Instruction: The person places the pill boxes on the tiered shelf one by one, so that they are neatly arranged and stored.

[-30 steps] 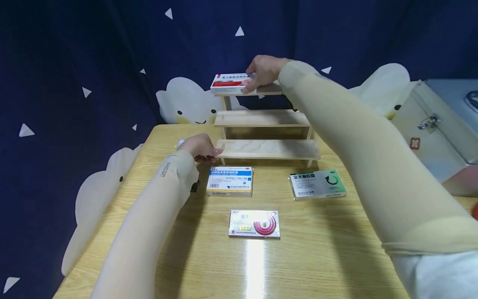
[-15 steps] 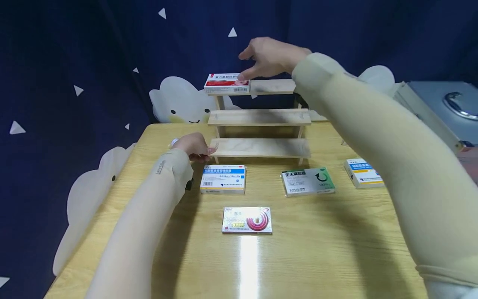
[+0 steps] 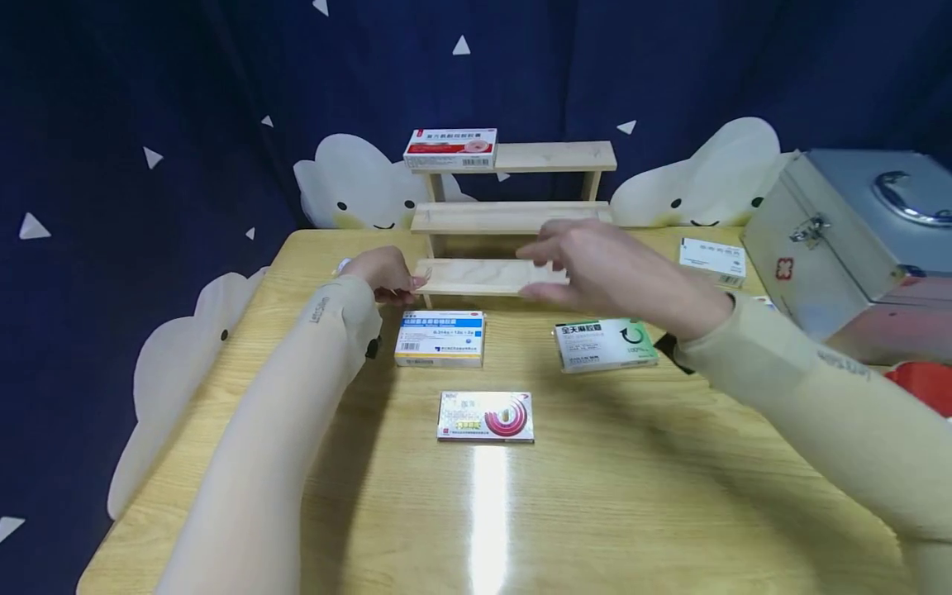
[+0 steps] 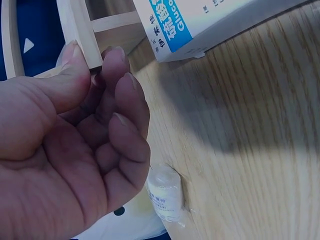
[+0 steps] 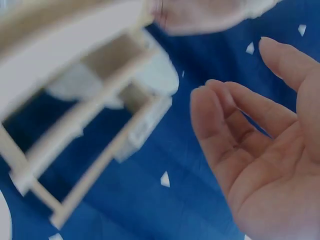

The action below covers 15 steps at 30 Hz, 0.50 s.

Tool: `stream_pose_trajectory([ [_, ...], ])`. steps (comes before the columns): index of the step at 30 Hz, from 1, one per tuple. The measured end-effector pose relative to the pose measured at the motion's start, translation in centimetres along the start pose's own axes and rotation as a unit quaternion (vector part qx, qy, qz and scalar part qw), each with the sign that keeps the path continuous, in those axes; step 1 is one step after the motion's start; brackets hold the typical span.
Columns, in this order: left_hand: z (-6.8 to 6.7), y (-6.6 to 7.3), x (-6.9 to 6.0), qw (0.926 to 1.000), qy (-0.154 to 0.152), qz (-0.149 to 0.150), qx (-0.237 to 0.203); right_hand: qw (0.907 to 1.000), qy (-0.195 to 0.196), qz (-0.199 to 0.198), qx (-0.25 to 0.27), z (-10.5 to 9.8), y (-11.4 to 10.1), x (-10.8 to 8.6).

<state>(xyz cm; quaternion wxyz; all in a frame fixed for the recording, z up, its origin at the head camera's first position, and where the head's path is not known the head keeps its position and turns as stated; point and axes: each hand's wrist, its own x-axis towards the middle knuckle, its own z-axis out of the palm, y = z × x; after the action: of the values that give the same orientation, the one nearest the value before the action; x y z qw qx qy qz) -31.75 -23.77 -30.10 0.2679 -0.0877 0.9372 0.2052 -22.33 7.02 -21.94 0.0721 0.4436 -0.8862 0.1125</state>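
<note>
At its left edge, the bottom shelf (image 3: 476, 277) of the wooden rack (image 3: 513, 216) is pinched by the left hand's (image 3: 383, 273) fingers. The red-and-white box (image 3: 449, 149) is set at the left end of the top shelf (image 3: 554, 155), with open room to its right. The right hand (image 3: 621, 266), fingers parted and nothing grasped, is held before the bottom shelf

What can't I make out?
Head view: lower right end of the pale wooden three-tier shelf, behind the bare right hand.
Head view: full shape of a red object, cut by the right edge.
Left wrist: the rest of a blue-and-white cardboard box, beyond the top edge.
Right wrist: print on the white-and-red cardboard box, blurred.
</note>
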Motion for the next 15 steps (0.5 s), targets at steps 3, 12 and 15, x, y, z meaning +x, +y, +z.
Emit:
stream_pose_trajectory([
  [3, 0.0, 0.0, 0.2, 1.0000, 0.002, 0.000, 0.005, 0.9998, -0.009, -0.011, 0.017, 2.7, -1.2, -2.0],
  [12, -0.2, -0.1, 0.1, 0.9998, -0.016, 0.012, 0.007, 0.9964, -0.077, -0.020, 0.028, 9.5, -3.3, -5.1],
  [15, -0.3, -0.1, -0.1, 0.9997, -0.017, 0.018, 0.006, 0.9951, -0.092, -0.015, 0.033, 11.0, -3.5, -5.6],
])
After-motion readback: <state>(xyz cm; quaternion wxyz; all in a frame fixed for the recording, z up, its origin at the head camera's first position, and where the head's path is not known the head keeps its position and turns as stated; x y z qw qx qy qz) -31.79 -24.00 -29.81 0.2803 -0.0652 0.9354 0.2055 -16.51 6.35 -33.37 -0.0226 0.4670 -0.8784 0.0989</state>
